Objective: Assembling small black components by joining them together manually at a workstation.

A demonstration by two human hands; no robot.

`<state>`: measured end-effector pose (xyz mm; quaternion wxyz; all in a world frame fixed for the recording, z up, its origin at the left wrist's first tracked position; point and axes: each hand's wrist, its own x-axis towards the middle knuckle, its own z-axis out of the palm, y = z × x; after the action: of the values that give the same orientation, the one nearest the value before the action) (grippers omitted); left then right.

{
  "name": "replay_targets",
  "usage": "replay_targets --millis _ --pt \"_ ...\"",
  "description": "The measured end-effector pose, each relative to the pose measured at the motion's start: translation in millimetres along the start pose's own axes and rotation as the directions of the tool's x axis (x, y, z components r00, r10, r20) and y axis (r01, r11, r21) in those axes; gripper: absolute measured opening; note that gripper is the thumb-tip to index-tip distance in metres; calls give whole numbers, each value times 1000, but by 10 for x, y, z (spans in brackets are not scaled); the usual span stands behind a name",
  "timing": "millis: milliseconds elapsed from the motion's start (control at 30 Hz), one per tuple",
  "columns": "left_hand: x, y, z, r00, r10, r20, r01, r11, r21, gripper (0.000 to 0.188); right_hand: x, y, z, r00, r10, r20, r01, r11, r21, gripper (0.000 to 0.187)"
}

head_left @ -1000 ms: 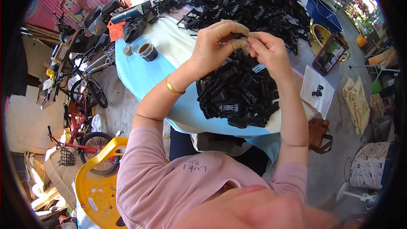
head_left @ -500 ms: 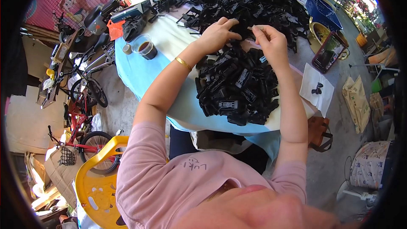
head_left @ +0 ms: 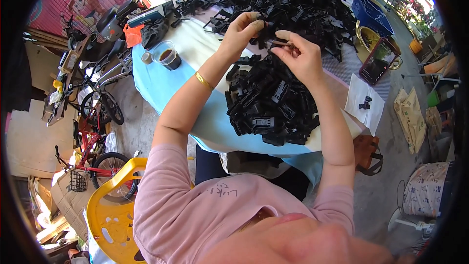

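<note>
A black plastic part [head_left: 264,34] is pinched in my left hand [head_left: 239,36], which wears a gold bangle on its wrist. Close beside it, my right hand [head_left: 302,58] is closed round a small thin tool [head_left: 280,43]; its tip points toward the part, and its exact kind is too small to make out. Just below both hands lies a heap of black plastic parts [head_left: 273,102] on the near side of the table. Beyond them spreads a larger pile of similar loose black parts [head_left: 288,2].
On the cloth-covered table [head_left: 205,117], a clear cup of dark drink [head_left: 167,56] stands at the left. To the right are a phone [head_left: 378,61], a blue basket [head_left: 372,13] and a white tissue [head_left: 361,110] with small dark pieces. A yellow chair [head_left: 110,210] is at lower left.
My left hand has drawn slightly left and up, lifting the black part. My right hand has turned and moved a little left and down, so the thin tool now shows.
</note>
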<state>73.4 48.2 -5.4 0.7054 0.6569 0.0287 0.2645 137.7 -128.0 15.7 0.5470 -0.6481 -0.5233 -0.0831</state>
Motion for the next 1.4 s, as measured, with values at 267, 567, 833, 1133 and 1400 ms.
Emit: replay_targets --millis 267,567,833,1133,1400 --pt "-182 180 181 993 115 30 -119 977 175 21 -28 -66 37 962 -272 3 270 952 -145 12" --pt "-332 536 224 913 92 398 -168 973 160 54 -43 -150 -9 995 0 -97 27 960 279 13" --pt "-418 453 370 947 60 314 -70 997 19 43 6 -61 -31 919 380 103 -389 841 375 14" --pt "-379 448 317 983 107 152 -122 988 93 34 25 -108 -116 852 421 310 -522 723 452 18" --pt "-435 473 366 981 151 121 -171 969 177 28 -44 -118 -55 916 345 205 -398 850 346 18"
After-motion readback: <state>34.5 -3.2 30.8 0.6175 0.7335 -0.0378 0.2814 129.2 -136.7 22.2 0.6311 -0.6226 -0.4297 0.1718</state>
